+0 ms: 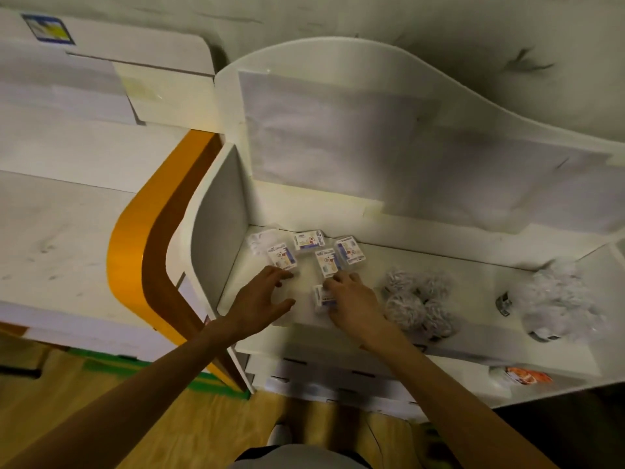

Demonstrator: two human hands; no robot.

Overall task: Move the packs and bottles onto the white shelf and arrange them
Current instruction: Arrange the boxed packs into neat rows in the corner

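Several small white packs with blue and red print lie flat at the left end of the white shelf (378, 262): one (282, 255) at the left, one (307, 240) behind, one (328, 262) in the middle and one (351, 250) to its right. My left hand (262, 299) hovers open over the shelf, fingertips touching the left pack's near edge. My right hand (351, 299) grips another pack (321, 296), held on edge near the shelf's front. A clear wrapped pack (260, 240) sits in the back left corner.
Grey fluffy bundles (417, 299) lie right of my right hand, and a crumpled clear bag (558, 299) sits at the shelf's right end. An orange and brown curved panel (142, 252) borders the shelf on the left. A lower shelf holds an orange-printed pack (524, 377).
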